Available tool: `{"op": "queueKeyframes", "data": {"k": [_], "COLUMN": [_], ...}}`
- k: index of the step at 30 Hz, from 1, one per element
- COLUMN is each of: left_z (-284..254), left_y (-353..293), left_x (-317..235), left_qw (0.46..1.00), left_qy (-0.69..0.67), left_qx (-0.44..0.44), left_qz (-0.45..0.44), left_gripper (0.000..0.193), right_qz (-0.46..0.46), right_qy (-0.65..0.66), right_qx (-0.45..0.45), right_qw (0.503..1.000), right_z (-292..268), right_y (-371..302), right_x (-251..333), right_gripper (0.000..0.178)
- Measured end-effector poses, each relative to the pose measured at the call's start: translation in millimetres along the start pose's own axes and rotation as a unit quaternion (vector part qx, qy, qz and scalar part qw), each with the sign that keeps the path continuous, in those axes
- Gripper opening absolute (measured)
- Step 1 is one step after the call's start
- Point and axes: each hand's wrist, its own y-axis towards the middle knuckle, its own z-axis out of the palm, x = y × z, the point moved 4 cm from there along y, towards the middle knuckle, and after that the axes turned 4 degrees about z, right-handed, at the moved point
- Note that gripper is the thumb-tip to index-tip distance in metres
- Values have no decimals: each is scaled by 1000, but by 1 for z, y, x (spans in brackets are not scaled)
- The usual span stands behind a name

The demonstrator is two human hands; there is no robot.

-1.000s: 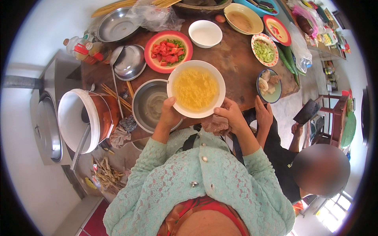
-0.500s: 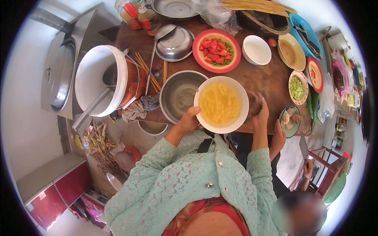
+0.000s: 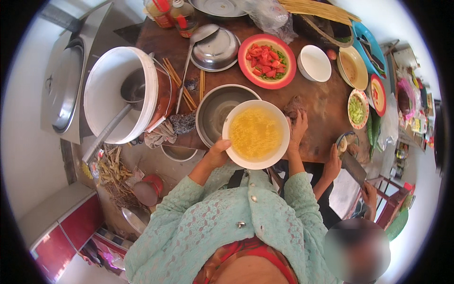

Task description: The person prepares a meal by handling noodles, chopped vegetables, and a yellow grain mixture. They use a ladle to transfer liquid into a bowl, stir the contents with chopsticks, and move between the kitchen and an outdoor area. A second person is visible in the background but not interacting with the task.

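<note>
The bowl (image 3: 256, 164), with yellow liquid (image 3: 254, 132) inside, is held at the table's near edge and partly overlaps the basin (image 3: 208, 110) at its 10 o'clock. Its rim is pinched at about 8 o'clock by the left hand (image 3: 218, 152), the thumb laid on top; the other fingers are mostly hidden. The right hand (image 3: 298, 128) is held at 3 o'clock, its fingers slightly bent and pointed away from the body; whether the bowl is gripped by it cannot be told. A brown lump (image 3: 294, 104) is seen at its fingertips.

On the table (image 3: 326, 111), tomato (image 3: 266, 60) and green pieces are held in a red-rimmed plate (image 3: 242, 59) at 12 o'clock from the bowl. At 4 o'clock, a cleaver (image 3: 353, 169) is held by a co-worker, whose other hand (image 3: 332, 163) is placed beside a small dish.
</note>
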Motion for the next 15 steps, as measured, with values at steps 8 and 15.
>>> {"op": "queueKeyframes", "data": {"k": [8,15], "left_z": [-21,-6], "left_y": [-22,-41], "left_x": [-15,-22], "left_qw": [999,994], "left_qy": [-35,-10], "left_qx": [10,-28], "left_qz": [36,108], "left_gripper": [66,75], "right_qz": [225,240], "right_qy": [245,420], "right_qx": [134,360], "right_qw": [933,797], "right_z": [11,28], "right_y": [-53,-85], "right_x": [38,45], "right_gripper": [51,54]}}
